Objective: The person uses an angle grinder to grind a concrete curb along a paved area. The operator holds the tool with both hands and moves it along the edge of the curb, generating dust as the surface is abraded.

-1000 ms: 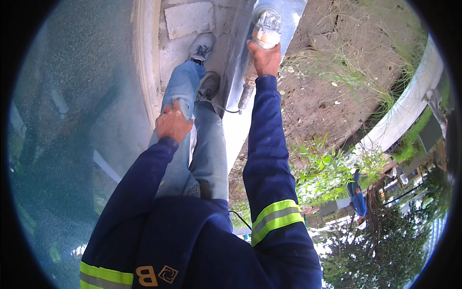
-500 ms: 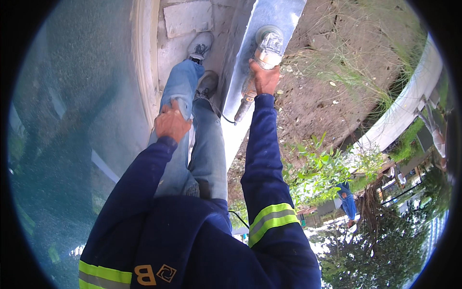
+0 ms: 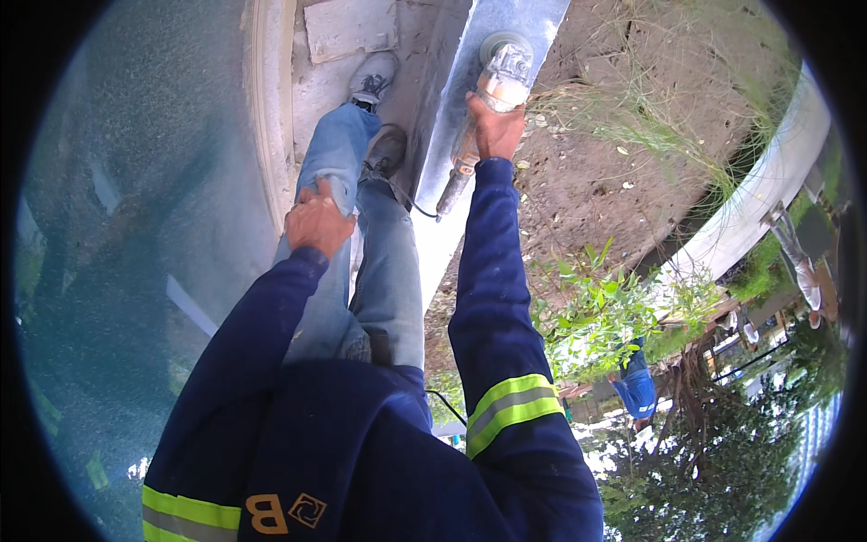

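My right hand is wrapped around the body of a dusty angle grinder. The grinder's round disc lies against the grey top of a low wall, and its rear handle points back toward me with a dark cord running from it. Lower down on the left, my left hand rests on my bent knee in blue jeans; its fingers are a little apart and nothing shows in them.
Right of the wall lies bare soil with grass tufts and a leafy shrub, bounded by a curved pale kerb. Dusty glass stands at my left. My shoes are on a narrow paved strip. Another person is farther off.
My right hand and the grinder sit slightly farther up and left in the picture, along with the whole scene. The distant person has changed posture. My left hand stays on the knee.
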Motion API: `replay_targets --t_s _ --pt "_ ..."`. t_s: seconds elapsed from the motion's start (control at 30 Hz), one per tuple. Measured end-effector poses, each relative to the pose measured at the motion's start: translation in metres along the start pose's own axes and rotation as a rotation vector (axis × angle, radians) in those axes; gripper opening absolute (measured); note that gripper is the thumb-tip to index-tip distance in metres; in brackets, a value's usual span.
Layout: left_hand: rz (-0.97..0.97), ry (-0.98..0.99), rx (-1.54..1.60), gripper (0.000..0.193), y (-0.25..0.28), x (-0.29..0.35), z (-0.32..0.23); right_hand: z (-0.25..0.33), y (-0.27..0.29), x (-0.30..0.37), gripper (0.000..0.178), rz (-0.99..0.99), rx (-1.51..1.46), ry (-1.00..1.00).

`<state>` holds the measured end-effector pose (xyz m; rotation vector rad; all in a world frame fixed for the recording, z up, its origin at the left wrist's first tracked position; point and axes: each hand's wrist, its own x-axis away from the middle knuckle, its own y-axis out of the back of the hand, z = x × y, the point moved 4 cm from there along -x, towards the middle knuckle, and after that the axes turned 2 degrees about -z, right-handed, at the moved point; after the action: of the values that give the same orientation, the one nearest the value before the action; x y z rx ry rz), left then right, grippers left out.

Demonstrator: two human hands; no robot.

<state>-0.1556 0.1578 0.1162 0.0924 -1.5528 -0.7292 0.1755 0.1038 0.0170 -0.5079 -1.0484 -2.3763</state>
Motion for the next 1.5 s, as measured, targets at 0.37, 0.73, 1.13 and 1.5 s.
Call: replay_targets --t_s 0.37,0.73,1.13,1.5 --pt "-0.016 0.010 -0.027 0.097 -0.005 0.004 0.000 0.002 -0.018 0.005 0.095 0.052 0.127 -0.024" --pt "-0.003 0.012 0.012 0.095 -0.003 0.004 -0.001 -0.016 -0.016 0.019 0.096 0.065 0.079 -0.017" --pt "-0.005 0.016 -0.006 0.103 -0.002 0.000 -0.001 -0.016 -0.003 0.007 0.073 0.041 -0.115 0.026" --pt "-0.003 0.010 -0.030 0.101 0.001 -0.001 0.002 0.014 -0.016 -0.023 0.072 0.003 -0.051 0.043"
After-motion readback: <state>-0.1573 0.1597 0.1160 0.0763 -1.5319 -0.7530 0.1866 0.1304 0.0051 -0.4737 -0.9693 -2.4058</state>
